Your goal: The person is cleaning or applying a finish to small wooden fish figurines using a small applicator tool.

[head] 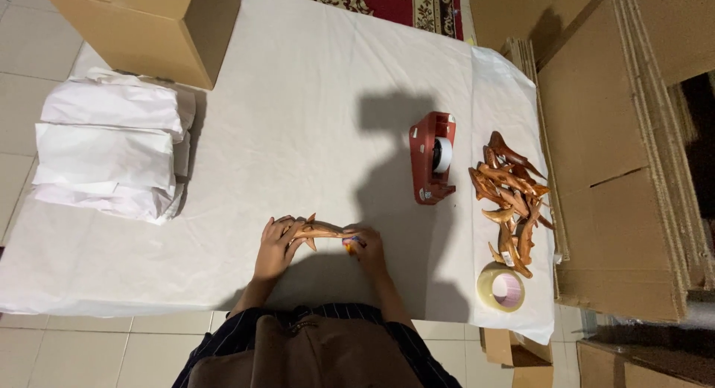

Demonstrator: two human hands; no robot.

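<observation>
A brown wooden carved fish-like figure (322, 230) lies across the white paper sheet (313, 120), held at both ends. My left hand (277, 246) grips its left end, fingers curled around the fins. My right hand (366, 248) holds its right end, where a small orange bit shows. Both hands rest low on the sheet near its front edge.
A pile of similar brown wooden figures (512, 202) lies at right, with a red tape dispenser (433, 158) beside it and a clear tape roll (500, 287) below. Folded white paper stack (112, 146) at left. A cardboard box (149, 27) behind; flat cardboard sheets (618, 150) at far right.
</observation>
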